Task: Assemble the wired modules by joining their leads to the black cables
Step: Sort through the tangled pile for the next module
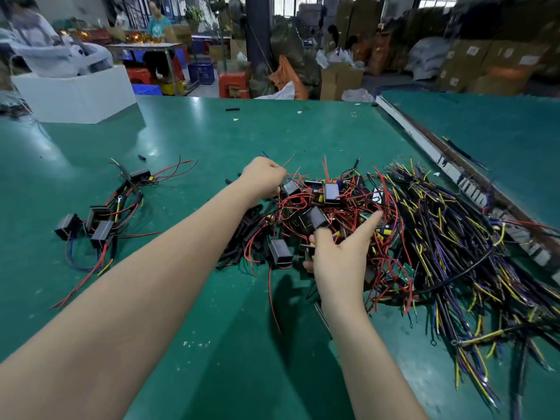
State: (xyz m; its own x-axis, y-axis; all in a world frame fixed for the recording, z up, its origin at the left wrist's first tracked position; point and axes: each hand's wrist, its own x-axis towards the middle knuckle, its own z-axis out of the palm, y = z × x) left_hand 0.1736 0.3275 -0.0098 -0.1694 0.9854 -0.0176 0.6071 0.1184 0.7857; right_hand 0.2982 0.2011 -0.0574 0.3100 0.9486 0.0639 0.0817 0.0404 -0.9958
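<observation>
Single head-worn wide-angle view, looking forward and down across the green surface (212, 131), close above both outstretched forearms; workshop background beyond.

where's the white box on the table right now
In the head view the white box sits at the far left of the green table, beyond the small group of wired modules.

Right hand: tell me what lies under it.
Under the right hand lies the tangle of red-wired black modules on the green table. What sits beneath its palm is covered.
</observation>
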